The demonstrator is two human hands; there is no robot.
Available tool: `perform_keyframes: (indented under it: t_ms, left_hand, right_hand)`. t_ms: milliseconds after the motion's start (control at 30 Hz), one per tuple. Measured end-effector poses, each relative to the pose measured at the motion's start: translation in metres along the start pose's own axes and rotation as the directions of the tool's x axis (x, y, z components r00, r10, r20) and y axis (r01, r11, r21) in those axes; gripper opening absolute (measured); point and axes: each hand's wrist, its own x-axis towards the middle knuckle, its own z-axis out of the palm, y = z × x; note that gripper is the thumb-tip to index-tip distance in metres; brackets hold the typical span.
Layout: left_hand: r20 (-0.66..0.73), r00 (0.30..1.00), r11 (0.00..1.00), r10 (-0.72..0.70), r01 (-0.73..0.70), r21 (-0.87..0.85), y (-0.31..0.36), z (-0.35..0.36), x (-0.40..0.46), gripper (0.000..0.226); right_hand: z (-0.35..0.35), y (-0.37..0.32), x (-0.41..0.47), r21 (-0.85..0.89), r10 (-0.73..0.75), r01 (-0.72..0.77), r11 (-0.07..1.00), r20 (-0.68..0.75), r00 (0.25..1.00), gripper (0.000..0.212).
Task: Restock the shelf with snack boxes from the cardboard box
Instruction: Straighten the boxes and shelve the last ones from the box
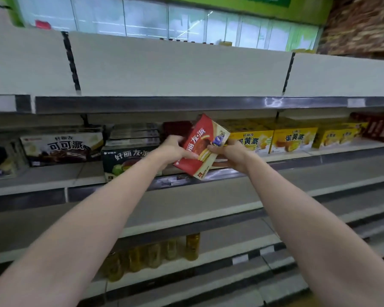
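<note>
- The person holds 1 red snack box (201, 145) with both hands in front of the middle shelf (53, 180), above that shelf's front edge.
- The red snack box is tilted, its top corner leaning toward the underside of the upper shelf (186, 104) and its lower corner hanging just over the front edge of the middle shelf.
- The left hand (175, 149) grips the box's left side, thumb lying across the printed front and fingers curled behind it.
- The right hand (228, 152) grips the box's right side, fingertips pinching the front near the picture of the pie.
- The box sits between the 2 hands, touching both, with both forearms reaching up from the lower corners of the view.
- Behind the box, a dark red box (177, 129) stands toward the back of the middle shelf.
- Just left of the held box, a dark green-and-black box (129, 161) stands at the shelf's front edge, with grey boxes (134, 134) stacked behind it.
- Further left lies a black-and-white cocoa pie box (62, 147).
- To the right, 2 yellow boxes (294, 139) stand side by side near the front edge, more yellow ones beyond them.
- Dark red boxes (379, 127) fill the shelf's far right end.
- On a lower shelf, yellow bottles (192, 247) stand in a row; blur hides their labels.
</note>
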Motion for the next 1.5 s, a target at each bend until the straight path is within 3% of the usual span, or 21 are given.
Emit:
perform_keyframes:
  t_ms: [67,133,200,267,367,500,633,767,867,933,1033,1167,1300,1500]
  left_hand:
    - [-0.058,0.998,0.999,0.022,-0.02,0.035,0.004,0.005,0.006,0.049]
    - [-0.154,0.986,0.987,0.059,-0.034,0.159,0.009,0.008,0.016,0.064]
    - [-0.222,0.967,0.933,0.124,-0.037,0.359,0.014,0.01,0.024,0.066]
    - [-0.247,0.952,0.869,0.181,-0.037,0.494,0.019,0.014,0.028,0.058]
    - [-0.277,0.937,0.798,0.215,-0.005,0.603,0.019,0.02,0.036,0.05]
    - [-0.323,0.916,0.74,0.237,0.045,0.671,0.009,0.024,0.042,0.052]
    - [-0.296,0.903,0.602,0.313,0.053,0.797,-0.011,0.028,0.049,0.049]
    - [-0.312,0.895,0.505,0.317,0.119,0.855,-0.025,0.037,0.064,0.052]
    - [-0.302,0.896,0.372,0.325,0.172,0.912,-0.037,0.048,0.07,0.072]
    - [-0.334,0.868,0.335,0.368,0.211,0.918,-0.049,0.056,0.072,0.082]
    - [-0.395,0.835,0.414,0.383,0.228,0.881,-0.061,0.063,0.08,0.08]
    - [-0.386,0.853,0.505,0.351,0.175,0.845,-0.063,0.065,0.097,0.075]
    - [-0.418,0.839,0.54,0.347,0.185,0.821,-0.067,0.065,0.106,0.071]
    - [-0.428,0.836,0.534,0.344,0.2,0.821,-0.071,0.066,0.104,0.093]
  right_hand:
    - [-0.008,0.001,0.011,-0.116,-0.03,0.014,0.993,-0.133,0.991,0.047]
    - [-0.014,0.0,0.022,-0.207,-0.079,0.029,0.978,-0.234,0.969,0.096]
    - [-0.018,-0.004,0.031,-0.394,-0.176,0.082,0.916,-0.209,0.962,0.115]
    - [-0.019,-0.006,0.038,-0.629,-0.298,0.176,0.757,-0.092,0.95,0.097]
    - [-0.008,0.0,0.047,-0.814,-0.338,0.251,0.525,0.071,0.938,0.065]
    - [0.004,0.016,0.063,-0.89,-0.436,0.296,0.346,0.127,0.891,0.057]
    - [0.005,0.03,0.076,-0.943,-0.515,0.296,0.155,0.178,0.839,0.058]
    - [0.011,0.043,0.086,-0.944,-0.545,0.297,0.14,0.177,0.82,0.067]
    - [0.013,0.049,0.092,-0.95,-0.58,0.294,0.107,0.181,0.794,0.063]
    - [0.012,0.053,0.095,-0.95,-0.607,0.296,0.097,0.179,0.775,0.063]
    - [0.013,0.06,0.101,-0.951,-0.646,0.289,0.112,0.151,0.748,0.06]
    - [0.015,0.066,0.11,-0.951,-0.67,0.29,0.105,0.148,0.728,0.051]
    - [0.016,0.068,0.116,-0.935,-0.709,0.33,0.126,0.148,0.689,0.046]
    - [0.017,0.078,0.121,-0.919,-0.732,0.353,0.177,0.117,0.672,0.055]
